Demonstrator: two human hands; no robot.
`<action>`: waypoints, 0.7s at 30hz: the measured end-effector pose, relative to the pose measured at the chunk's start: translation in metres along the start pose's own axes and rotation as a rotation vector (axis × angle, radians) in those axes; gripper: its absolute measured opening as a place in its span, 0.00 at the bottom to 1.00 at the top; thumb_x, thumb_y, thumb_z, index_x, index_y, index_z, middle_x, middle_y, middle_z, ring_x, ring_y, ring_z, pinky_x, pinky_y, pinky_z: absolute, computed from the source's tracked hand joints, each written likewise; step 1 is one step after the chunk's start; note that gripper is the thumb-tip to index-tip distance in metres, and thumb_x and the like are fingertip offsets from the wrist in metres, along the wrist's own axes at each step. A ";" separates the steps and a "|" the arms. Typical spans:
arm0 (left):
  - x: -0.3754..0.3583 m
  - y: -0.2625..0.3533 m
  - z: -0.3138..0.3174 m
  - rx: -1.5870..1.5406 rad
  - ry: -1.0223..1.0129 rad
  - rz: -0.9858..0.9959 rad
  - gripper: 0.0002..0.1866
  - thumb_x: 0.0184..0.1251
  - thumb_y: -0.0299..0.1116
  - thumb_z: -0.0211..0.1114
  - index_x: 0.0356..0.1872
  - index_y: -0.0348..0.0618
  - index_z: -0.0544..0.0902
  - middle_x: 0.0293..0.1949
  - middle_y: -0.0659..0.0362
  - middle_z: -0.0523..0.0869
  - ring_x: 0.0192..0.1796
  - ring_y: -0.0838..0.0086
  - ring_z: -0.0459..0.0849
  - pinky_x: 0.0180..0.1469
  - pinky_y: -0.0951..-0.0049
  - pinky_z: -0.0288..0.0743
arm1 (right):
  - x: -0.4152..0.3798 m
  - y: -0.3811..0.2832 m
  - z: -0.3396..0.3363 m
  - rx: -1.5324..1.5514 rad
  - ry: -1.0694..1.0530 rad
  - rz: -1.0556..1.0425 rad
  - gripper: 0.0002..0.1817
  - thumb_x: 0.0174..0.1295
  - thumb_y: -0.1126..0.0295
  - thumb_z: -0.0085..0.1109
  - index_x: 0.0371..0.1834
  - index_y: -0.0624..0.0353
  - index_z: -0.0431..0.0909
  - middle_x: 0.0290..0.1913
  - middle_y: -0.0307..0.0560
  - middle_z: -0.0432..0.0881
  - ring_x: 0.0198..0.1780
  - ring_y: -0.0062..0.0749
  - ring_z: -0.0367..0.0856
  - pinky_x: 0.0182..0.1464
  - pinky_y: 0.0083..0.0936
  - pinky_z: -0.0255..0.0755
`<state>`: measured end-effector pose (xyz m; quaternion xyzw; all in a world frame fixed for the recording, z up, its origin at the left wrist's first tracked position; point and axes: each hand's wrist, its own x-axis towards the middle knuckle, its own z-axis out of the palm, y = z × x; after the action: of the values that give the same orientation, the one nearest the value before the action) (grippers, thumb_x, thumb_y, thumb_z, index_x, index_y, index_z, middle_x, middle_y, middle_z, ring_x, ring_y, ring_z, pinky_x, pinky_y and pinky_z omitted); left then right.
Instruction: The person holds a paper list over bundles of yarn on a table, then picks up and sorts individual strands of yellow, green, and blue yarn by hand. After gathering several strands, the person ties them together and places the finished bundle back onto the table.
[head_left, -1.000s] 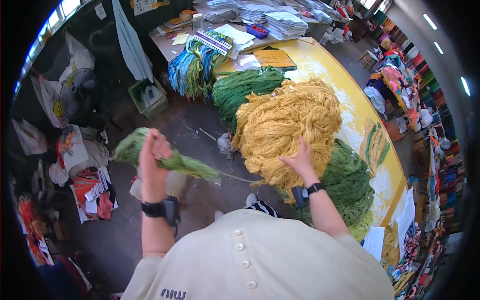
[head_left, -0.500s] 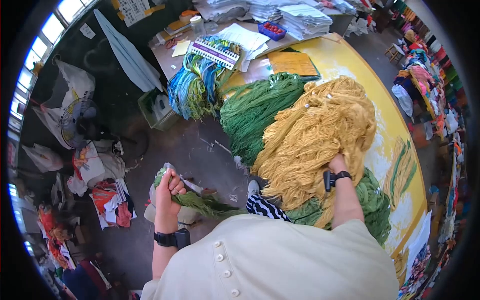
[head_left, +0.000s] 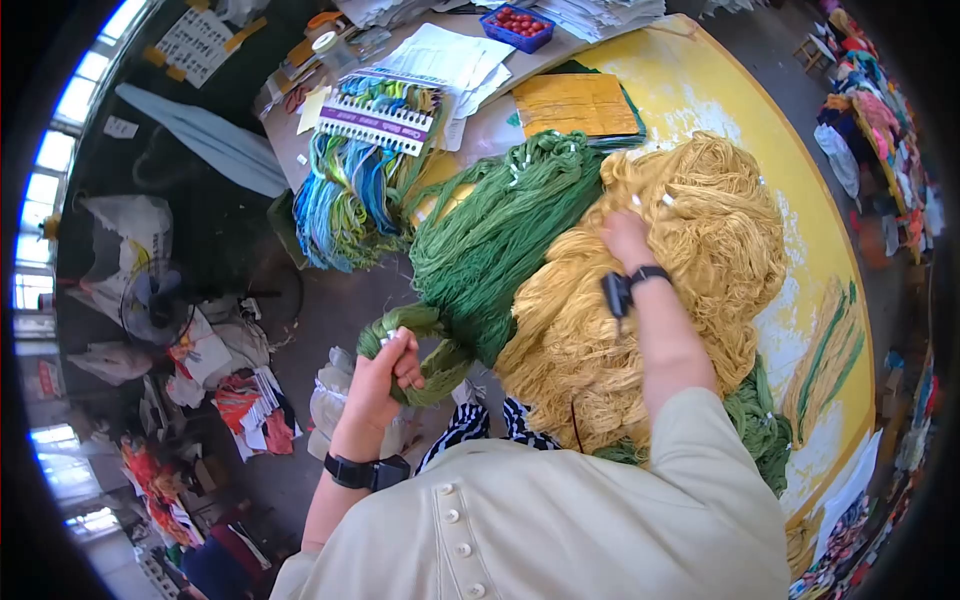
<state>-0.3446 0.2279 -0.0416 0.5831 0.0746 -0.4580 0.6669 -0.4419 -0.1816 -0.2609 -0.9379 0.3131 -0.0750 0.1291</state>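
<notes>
My left hand (head_left: 393, 368) is closed around a looped skein of green yarn (head_left: 430, 385), held in front of the table beside the larger green yarn bundle (head_left: 510, 230). A big heap of yellow yarn (head_left: 700, 240) lies on the yellow tabletop, right of that bundle. My right hand (head_left: 627, 238) rests on the upper part of the heap near some white ties; its fingertips are partly hidden in the strands. More green yarn (head_left: 755, 425) shows from under the heap at the lower right.
Blue and green skeins (head_left: 350, 190) with a purple-labelled card (head_left: 380, 122) hang at the table's left edge. Behind are papers (head_left: 435, 60), a blue basket of red fruit (head_left: 517, 28) and an orange folder (head_left: 573, 104). A fan (head_left: 155, 305) stands at left.
My left hand has moved right and slightly down, bringing the green skein towards the table. My right hand has gone from the heap's lower right up to its upper part.
</notes>
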 end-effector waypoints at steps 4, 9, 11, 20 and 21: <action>0.023 0.001 -0.006 0.043 0.027 -0.025 0.11 0.76 0.40 0.57 0.35 0.46 0.75 0.19 0.71 0.62 0.21 0.85 0.64 0.28 0.77 0.69 | -0.016 0.070 0.001 -0.064 -0.241 0.114 0.11 0.55 0.66 0.60 0.37 0.57 0.86 0.39 0.59 0.85 0.43 0.55 0.84 0.48 0.44 0.78; 0.036 0.006 -0.026 -0.008 0.056 -0.043 0.11 0.76 0.40 0.57 0.35 0.47 0.75 0.19 0.72 0.62 0.21 0.85 0.63 0.27 0.79 0.66 | -0.007 0.051 -0.059 -0.234 -0.466 0.337 0.13 0.61 0.64 0.53 0.38 0.58 0.86 0.41 0.58 0.86 0.44 0.55 0.84 0.49 0.44 0.78; 0.038 0.003 -0.037 -0.007 0.057 -0.034 0.11 0.76 0.40 0.57 0.35 0.47 0.75 0.19 0.72 0.62 0.21 0.85 0.62 0.27 0.79 0.65 | 0.007 0.045 -0.072 -0.256 -0.462 0.352 0.13 0.61 0.66 0.55 0.43 0.58 0.85 0.46 0.57 0.86 0.49 0.51 0.84 0.51 0.42 0.77; 0.046 -0.010 -0.040 -0.064 0.101 -0.109 0.12 0.75 0.40 0.58 0.33 0.45 0.75 0.18 0.71 0.63 0.20 0.84 0.63 0.27 0.78 0.66 | 0.003 0.058 -0.183 0.160 -0.126 0.248 0.08 0.62 0.72 0.60 0.43 0.59 0.84 0.37 0.46 0.88 0.39 0.34 0.85 0.46 0.27 0.76; 0.048 -0.011 -0.037 -0.065 0.093 -0.110 0.12 0.75 0.40 0.58 0.33 0.45 0.75 0.18 0.71 0.63 0.20 0.84 0.63 0.27 0.78 0.66 | -0.007 0.058 -0.179 0.159 -0.197 0.155 0.09 0.61 0.72 0.60 0.43 0.58 0.84 0.37 0.46 0.88 0.39 0.34 0.85 0.46 0.27 0.76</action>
<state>-0.3088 0.2349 -0.0907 0.5769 0.1523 -0.4637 0.6549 -0.5202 -0.2570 -0.1069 -0.9006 0.3633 0.0028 0.2385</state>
